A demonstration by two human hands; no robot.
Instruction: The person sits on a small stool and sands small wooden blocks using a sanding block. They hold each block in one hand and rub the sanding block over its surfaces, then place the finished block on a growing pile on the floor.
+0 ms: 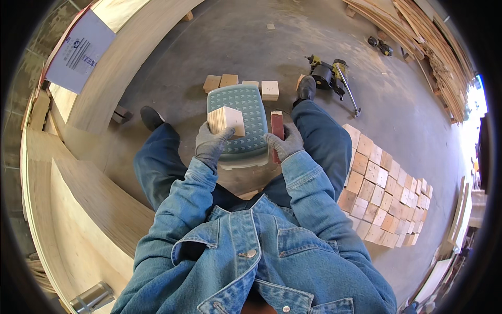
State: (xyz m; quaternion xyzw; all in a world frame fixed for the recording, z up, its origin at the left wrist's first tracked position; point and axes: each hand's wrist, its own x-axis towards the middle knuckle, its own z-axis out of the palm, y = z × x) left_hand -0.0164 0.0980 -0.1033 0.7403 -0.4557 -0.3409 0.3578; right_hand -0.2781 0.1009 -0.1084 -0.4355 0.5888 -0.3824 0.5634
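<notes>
Head view: left hand (210,144), in a grey knit glove, has its fingers closed around a pale square block of layered wood (226,120), held above a teal plastic stool with a dotted top (250,107). Right hand (284,144), also gloved, has its fingers wrapped around a dark red rectangular block (276,131) at the stool's right edge. Judged: the wood block is rigid, light and rough-faced, best gripped across opposite flat sides. Rows of similar wooden blocks (384,191) lie on the concrete floor (251,42).
</notes>
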